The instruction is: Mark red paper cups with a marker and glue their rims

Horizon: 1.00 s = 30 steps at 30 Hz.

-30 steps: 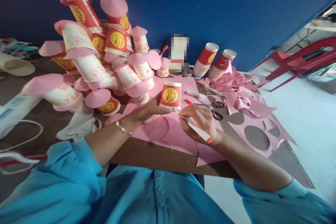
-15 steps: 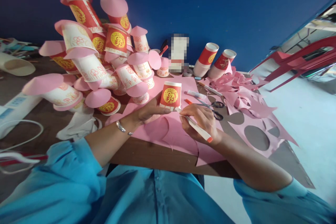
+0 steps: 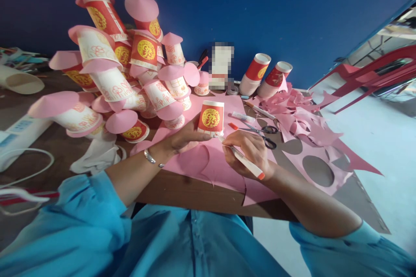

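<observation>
My left hand (image 3: 188,136) is closed around the lower part of a red and white paper cup (image 3: 210,117) with a round gold emblem. White lower edge and faint orange lines show near its base. In my right hand (image 3: 248,149) is a white marker (image 3: 245,162) with an orange end, gripped like a pen. Its tip points at the cup's lower right edge; whether it touches I cannot tell. Under both hands lies pink paper (image 3: 224,169). Just beyond my right hand are scissors (image 3: 268,130) and an orange marker cap (image 3: 232,126).
A pile of cups with pink cone tops (image 3: 139,52) fills the left. Stacked paper cups (image 3: 256,73) stand at the back, near pink paper scraps (image 3: 302,108). A glue stick-like clear tube (image 3: 243,117) lies by the scissors. A red chair (image 3: 367,73) stands right.
The marker and my right hand have shifted very slightly at the cup's lower edge. A pink scrap at the right table edge now reaches farther right. My left hand stays in place.
</observation>
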Available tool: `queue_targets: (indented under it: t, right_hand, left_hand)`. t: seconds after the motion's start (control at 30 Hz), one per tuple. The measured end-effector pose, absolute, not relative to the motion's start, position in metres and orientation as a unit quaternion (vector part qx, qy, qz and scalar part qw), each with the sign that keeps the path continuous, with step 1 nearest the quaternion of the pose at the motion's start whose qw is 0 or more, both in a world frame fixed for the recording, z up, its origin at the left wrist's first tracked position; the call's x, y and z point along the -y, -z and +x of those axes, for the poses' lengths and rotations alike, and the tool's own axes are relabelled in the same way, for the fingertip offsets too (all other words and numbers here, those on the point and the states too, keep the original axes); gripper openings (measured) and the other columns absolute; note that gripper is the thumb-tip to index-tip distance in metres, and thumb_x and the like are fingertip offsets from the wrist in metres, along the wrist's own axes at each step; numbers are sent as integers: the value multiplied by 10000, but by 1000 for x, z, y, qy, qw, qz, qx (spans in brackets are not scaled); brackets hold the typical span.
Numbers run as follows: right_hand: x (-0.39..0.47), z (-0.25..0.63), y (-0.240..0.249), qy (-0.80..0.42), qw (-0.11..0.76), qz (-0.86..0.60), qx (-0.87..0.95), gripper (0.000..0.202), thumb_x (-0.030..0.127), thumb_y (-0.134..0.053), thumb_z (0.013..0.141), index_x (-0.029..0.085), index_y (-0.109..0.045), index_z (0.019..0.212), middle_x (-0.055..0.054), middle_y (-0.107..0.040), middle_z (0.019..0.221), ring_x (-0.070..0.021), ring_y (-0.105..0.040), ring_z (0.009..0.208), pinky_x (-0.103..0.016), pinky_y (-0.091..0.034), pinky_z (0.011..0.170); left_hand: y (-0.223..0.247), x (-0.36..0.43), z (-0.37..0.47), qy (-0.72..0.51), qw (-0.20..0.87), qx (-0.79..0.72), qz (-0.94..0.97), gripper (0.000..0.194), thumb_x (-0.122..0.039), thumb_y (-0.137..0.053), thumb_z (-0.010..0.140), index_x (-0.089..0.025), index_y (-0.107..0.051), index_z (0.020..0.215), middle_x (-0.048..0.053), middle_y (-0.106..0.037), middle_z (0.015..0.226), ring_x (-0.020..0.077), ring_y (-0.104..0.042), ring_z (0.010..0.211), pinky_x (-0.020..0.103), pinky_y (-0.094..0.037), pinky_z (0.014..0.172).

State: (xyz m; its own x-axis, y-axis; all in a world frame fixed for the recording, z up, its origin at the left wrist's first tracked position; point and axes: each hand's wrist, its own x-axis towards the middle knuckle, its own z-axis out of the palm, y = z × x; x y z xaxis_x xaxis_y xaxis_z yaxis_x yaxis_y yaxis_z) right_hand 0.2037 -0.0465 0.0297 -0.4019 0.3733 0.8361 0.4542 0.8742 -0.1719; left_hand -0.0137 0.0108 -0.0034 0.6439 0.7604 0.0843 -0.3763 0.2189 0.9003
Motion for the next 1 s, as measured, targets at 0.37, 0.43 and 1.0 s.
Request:
queue_targets:
  t: [0.37,0.43,1.0]
  right_hand:
    - [44,207,-27,65,492,-260,828,188,144,-657,1029,228,-661,1197,-70,-800,973,-240,-809,887,-364,-672,751]
    - [44,208,-26,69,487,-258,832,186,148,-664,1029,214,-667,1203,-85,-804,990,-248,-815,910,-373,-681,769]
    - [44,205,-26,77,495,-220,837,170,100,-639,985,210,-634,1116,-42,-743,819,-215,-722,719,-340,-622,631]
  left_hand:
    - [21,-20,-14,-398,754,-166,495,596,-353,-936,829,-303,-730,1386,95,-810,1334,357,-723,1359,535,-518,1210]
    - [20,-20,-13,-397,755,-161,496,572,-361,-925,838,-300,-737,1375,97,-808,1350,369,-712,1389,533,-516,1225]
    - [13,-14,-15,-392,740,-187,514,764,-332,-963,806,-299,-645,1500,89,-799,1315,342,-723,1315,522,-513,1174]
